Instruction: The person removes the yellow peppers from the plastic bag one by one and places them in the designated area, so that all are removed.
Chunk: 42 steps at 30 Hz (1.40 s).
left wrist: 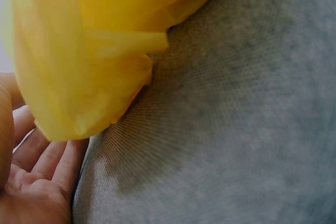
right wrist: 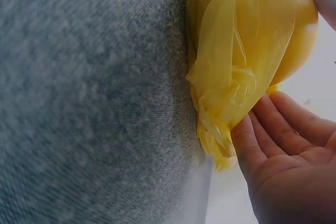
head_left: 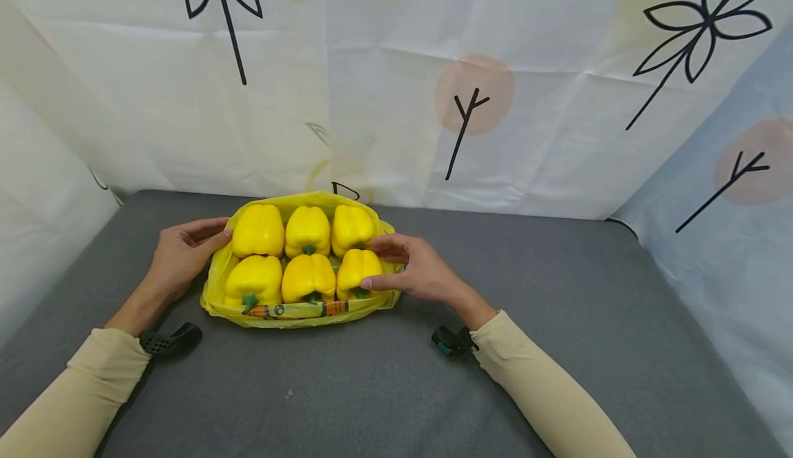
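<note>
Staged recording booth, grey felt tabletop (head_left: 557,320), white leaf-printed sheets (head_left: 384,86) hung from nine round to three o'clock

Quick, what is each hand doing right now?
Left hand: open, fingers touching the yellow bag of peppers.
Right hand: open, fingers against the bag's other side.

Six peppers (head_left: 308,257) sit in a bag (head_left: 297,311) on the table (head_left: 557,293), between both hands.
</note>
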{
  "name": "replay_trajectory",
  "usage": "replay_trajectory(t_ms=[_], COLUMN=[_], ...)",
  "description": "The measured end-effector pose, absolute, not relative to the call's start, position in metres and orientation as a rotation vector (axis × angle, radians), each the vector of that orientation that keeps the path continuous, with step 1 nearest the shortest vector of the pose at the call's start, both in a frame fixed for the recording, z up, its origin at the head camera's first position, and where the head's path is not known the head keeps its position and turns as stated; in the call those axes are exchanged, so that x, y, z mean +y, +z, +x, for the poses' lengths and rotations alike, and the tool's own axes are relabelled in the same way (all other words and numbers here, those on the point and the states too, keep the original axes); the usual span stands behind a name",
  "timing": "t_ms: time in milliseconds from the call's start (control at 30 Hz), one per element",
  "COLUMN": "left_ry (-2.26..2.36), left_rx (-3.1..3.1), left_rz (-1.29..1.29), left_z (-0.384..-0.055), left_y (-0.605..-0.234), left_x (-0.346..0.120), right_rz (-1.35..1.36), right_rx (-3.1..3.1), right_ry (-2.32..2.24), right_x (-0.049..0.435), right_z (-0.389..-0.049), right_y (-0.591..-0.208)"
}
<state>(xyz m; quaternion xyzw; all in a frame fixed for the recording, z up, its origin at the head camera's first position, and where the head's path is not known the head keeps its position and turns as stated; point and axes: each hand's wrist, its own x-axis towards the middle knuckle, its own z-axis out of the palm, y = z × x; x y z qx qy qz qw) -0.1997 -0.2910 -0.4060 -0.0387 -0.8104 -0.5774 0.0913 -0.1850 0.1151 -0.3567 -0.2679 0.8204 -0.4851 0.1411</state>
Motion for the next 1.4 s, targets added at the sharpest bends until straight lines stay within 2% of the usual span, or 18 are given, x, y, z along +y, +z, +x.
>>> replay_trajectory(t_ms=[1400], left_ry=[-1.721], left_rx=[-2.419], left_rz=[-0.142], left_z=[-0.1992], left_y=[-0.4052], left_x=[-0.2917], right_rz=[-0.863], right_rx=[2.390], right_ry=[-1.315], right_x=[0.1127], right_z=[-0.1848], right_y=[-0.3651])
